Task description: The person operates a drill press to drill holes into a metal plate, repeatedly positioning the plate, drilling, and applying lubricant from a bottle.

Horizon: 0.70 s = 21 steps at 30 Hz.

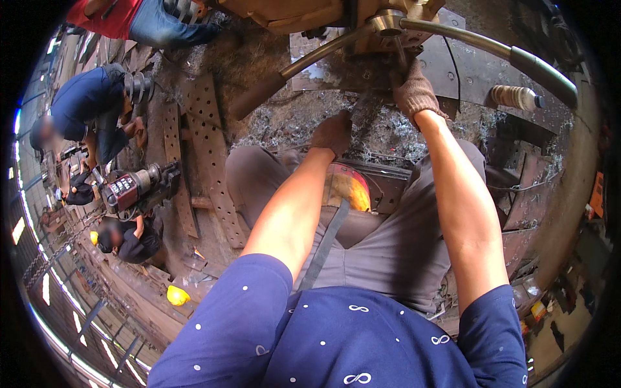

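Observation:
My right hand [416, 94], in a brown knit glove, is raised under the head of a drilling machine [388, 22], its fingers closed beside the spindle. What they grip is hidden. My left hand [332, 134], gloved too, is closed low over the chip-strewn work surface, nearer to me. Something dark and thin seems to stick out past its fingers, too blurred to name. Two long feed handles with dark grips, a left one [257, 94] and a right one [542, 72], spread from the machine's hub. Beneath the head lies a flat steel plate [446, 71].
Metal shavings [401, 132] cover the area before my knees. A capped bottle [517, 97] stands at right. Perforated steel bars [208, 155] lie at left, by another machine [132, 189]. Several people work on the left. A yellow-and-red rounded object [352, 187] sits between my legs.

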Each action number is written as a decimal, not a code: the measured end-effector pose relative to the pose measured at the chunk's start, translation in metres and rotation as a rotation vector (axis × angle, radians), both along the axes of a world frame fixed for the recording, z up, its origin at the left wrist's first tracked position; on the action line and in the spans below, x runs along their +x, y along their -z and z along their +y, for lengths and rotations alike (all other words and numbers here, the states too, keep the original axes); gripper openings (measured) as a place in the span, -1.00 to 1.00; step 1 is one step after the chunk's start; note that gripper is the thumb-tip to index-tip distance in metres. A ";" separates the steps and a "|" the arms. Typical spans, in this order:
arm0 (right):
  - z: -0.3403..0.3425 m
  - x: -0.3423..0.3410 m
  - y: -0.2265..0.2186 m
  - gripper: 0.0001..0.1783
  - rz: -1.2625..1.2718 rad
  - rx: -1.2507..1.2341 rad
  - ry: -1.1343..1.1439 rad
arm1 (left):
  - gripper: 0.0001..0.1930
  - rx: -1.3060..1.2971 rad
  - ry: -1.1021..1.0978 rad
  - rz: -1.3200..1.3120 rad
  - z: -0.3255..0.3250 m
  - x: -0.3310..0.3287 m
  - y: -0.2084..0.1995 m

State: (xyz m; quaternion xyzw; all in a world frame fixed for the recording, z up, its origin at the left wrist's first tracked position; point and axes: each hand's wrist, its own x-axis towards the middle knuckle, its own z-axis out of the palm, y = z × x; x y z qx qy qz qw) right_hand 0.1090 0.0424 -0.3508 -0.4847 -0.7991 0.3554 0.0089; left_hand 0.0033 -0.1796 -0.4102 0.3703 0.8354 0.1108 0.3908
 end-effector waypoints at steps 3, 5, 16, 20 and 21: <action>0.003 0.001 0.003 -0.26 -0.046 -0.039 -0.005 | -0.67 -0.119 -0.276 0.144 0.003 -0.004 0.020; 0.003 0.003 0.000 -0.26 -0.060 -0.049 -0.007 | -0.72 -0.217 -0.681 0.067 -0.020 0.006 0.050; 0.006 0.001 -0.015 -0.35 -0.106 -0.059 -0.013 | -0.63 0.507 -1.584 -0.112 -0.030 -0.046 -0.029; 0.014 0.008 -0.024 -0.38 -0.143 -0.016 -0.069 | -0.68 0.790 -1.431 0.020 -0.049 -0.075 -0.134; 0.015 0.009 -0.032 -0.38 -0.168 -0.003 -0.103 | -0.66 0.820 -1.368 0.058 -0.058 -0.083 -0.155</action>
